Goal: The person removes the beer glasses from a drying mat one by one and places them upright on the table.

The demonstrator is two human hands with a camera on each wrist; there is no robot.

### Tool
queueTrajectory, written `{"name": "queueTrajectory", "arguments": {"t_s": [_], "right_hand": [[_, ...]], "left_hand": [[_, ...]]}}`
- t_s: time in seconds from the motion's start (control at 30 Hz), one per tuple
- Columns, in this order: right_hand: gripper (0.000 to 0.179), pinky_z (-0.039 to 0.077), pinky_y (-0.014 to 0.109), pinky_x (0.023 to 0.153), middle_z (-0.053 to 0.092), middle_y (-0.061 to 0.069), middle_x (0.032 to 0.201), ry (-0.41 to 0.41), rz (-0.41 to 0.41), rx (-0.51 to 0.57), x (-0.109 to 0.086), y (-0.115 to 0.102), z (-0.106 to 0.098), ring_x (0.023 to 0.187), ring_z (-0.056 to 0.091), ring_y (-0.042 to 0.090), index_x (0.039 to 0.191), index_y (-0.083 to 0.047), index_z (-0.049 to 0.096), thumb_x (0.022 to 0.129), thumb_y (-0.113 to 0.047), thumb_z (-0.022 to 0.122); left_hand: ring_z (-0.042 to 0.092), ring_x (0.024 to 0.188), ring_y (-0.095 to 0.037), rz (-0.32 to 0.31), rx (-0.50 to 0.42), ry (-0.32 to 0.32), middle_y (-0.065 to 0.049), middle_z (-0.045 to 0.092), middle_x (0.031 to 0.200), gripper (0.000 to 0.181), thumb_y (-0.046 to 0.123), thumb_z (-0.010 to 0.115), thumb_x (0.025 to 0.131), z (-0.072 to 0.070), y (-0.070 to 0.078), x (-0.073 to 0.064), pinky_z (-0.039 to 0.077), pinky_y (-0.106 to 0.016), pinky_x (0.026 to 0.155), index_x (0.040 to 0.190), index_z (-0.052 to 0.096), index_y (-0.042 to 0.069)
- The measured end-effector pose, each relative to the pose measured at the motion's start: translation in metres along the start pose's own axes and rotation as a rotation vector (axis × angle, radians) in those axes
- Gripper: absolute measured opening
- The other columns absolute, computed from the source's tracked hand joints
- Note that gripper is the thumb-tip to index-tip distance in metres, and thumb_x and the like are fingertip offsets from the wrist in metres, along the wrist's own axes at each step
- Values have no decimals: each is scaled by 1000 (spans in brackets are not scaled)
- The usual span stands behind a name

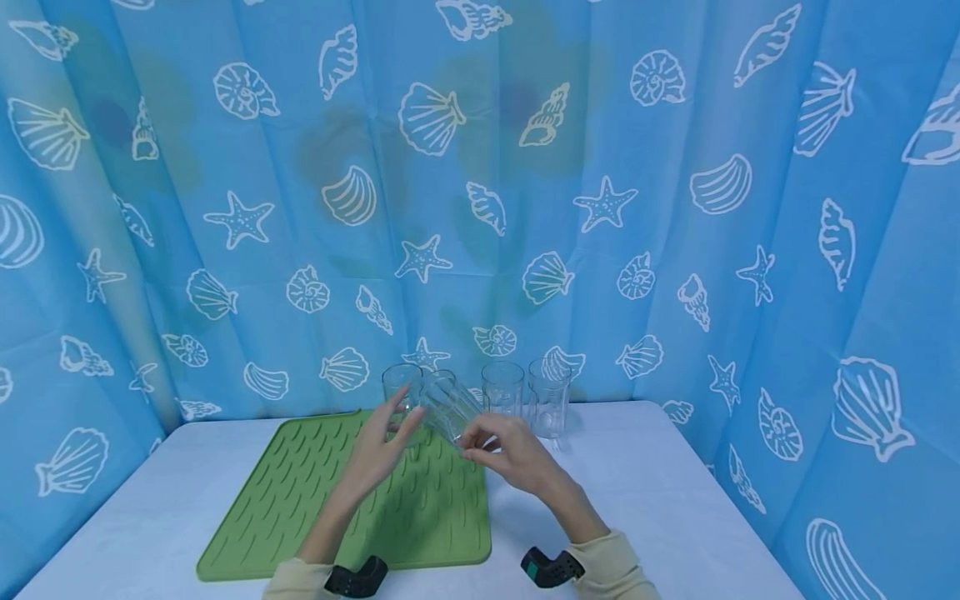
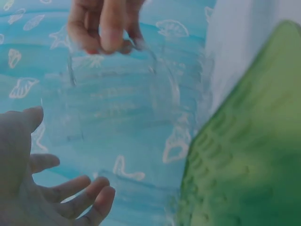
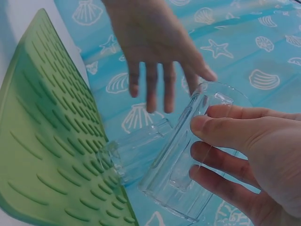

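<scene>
My right hand (image 1: 517, 450) grips a clear glass mug (image 3: 164, 160) by its handle, with thumb and fingers curled at the handle. The mug is held tilted over the far right part of a green ridged mat (image 1: 330, 500). My left hand (image 1: 375, 454) is just left of this mug, its fingers spread and holding nothing. In the left wrist view, the left fingers (image 2: 77, 193) are apart from the held glass. Another clear glass mug (image 3: 136, 148) stands at the mat's far edge, behind my left hand in the head view.
Two more clear glasses, one nearer the middle (image 1: 502, 383) and one farther right (image 1: 551, 392), stand on the white table (image 1: 637, 492) at the back, right of the mat. A blue curtain (image 1: 465, 225) with white shells hangs behind the table.
</scene>
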State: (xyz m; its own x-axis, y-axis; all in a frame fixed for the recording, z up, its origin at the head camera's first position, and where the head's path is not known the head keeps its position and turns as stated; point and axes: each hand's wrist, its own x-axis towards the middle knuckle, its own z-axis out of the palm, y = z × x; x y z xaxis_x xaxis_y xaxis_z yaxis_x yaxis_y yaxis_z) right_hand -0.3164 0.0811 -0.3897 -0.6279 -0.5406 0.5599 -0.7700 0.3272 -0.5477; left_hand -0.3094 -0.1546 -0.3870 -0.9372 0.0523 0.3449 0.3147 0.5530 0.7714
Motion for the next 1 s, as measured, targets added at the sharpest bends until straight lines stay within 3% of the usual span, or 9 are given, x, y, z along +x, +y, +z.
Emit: {"name": "queueTrajectory", "arguments": {"t_s": [0.23,0.33,0.5,0.7,0.87,1.0], "right_hand": [[6,59,22,71,71,1,92,-9,13,45,-2,0,-3,80,68,8,96,-11,69,89,-11,71],[6,59,23,72,72,0,92,-19,21,75,-4,0,-4,81,68,9,95,-11,70,90,-13,71],[4,60,25,73,72,3,94,-21,48,137,-6,2,-5,84,69,13,94,-14,70,90,-15,71],[5,60,27,73,72,8,95,-9,95,142,-9,1,-6,85,70,21,92,-10,69,89,-10,72],[6,61,30,72,72,17,94,-27,85,177,-13,-9,-14,85,70,28,94,-1,69,88,-3,70],[7,61,29,74,71,15,95,-42,79,225,-18,-7,-21,86,70,23,97,-4,69,91,-7,69]], "left_hand": [[62,115,-36,-7,128,-26,-24,48,143,66,51,49,100,-13,-20,-13,56,-50,83,154,33,16],[58,121,-41,-24,200,-57,-24,45,147,70,55,48,99,-21,-29,-20,53,-57,89,156,29,18],[37,138,-51,-81,304,-118,-27,38,152,76,61,43,98,-32,-44,-30,36,-71,105,157,26,15],[41,130,-58,-119,465,-197,-38,41,143,74,54,49,98,-41,-64,-44,37,-72,101,150,37,4],[30,132,-65,-180,552,-258,-37,32,149,71,54,52,97,-49,-72,-53,30,-80,98,148,42,5],[22,135,-66,-253,626,-327,-32,28,154,76,62,52,93,-55,-78,-59,20,-88,95,149,41,13]]}}
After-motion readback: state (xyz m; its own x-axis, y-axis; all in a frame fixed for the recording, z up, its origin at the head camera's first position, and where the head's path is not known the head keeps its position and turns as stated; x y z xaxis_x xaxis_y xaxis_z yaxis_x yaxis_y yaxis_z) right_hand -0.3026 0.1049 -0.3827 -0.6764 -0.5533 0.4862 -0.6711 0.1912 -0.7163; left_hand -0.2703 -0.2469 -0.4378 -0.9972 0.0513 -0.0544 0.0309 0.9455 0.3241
